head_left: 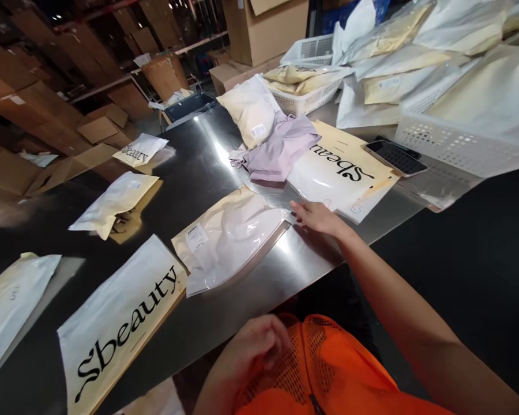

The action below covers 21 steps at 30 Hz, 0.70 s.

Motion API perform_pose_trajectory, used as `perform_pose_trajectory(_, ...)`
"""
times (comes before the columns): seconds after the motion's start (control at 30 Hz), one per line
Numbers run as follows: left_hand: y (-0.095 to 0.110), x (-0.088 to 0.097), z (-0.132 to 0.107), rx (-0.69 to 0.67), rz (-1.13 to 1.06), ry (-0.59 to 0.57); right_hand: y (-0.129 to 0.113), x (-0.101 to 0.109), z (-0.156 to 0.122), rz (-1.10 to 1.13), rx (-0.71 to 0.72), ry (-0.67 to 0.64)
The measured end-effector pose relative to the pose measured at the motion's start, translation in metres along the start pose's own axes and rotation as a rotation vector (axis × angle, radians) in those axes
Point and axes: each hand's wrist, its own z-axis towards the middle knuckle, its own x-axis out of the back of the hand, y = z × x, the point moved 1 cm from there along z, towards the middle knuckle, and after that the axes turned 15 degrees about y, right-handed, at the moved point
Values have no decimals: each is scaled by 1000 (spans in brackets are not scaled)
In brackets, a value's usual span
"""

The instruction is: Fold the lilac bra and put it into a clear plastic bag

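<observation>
Some lettering (pixel 342 166) hidden by mauve bundle (pixel 281 147); right hand (pixel 315 218) near bag (pixel 237 233).

Glossy plastic package (pixel 237 236), shiny metal table (pixel 281 259), matt cardboard box (pixel 270 34)

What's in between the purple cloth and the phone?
In the head view, a flat bag with black letters lies between the purple cloth and the phone.

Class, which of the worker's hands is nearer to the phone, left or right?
Right. The right hand is at the table, left of the phone; the left hand is farther away, in front of the orange vest.
</observation>
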Motion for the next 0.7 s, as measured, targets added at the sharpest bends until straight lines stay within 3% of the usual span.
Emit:
perform_pose_trajectory(0.07, -2, -17, 22, -6, -118, -12, 3, -18, 4, 17, -13, -113)
perform_pose_trajectory(0.13, 0, -33, 42, 4, -222, 30, 4, -30, -8, 70, -5, -169)
perform_pose_trajectory(0.33, 12, -65, 77, -68, -390, 211, 12, -48, -87, 367, -101, -376)
perform_pose_trajectory(0.47, 9, -72, 80, -131, -309, 249, 21, -54, -118, 620, -225, -437)
perform_pose_trajectory(0.57, 6, -74, 79, -109, -247, 245, 28, -58, -126, 713, -219, -503)
perform_pose_trajectory(0.7, 10, -61, 72, -76, -326, 301, 40, -57, -123, 627, -214, -364)
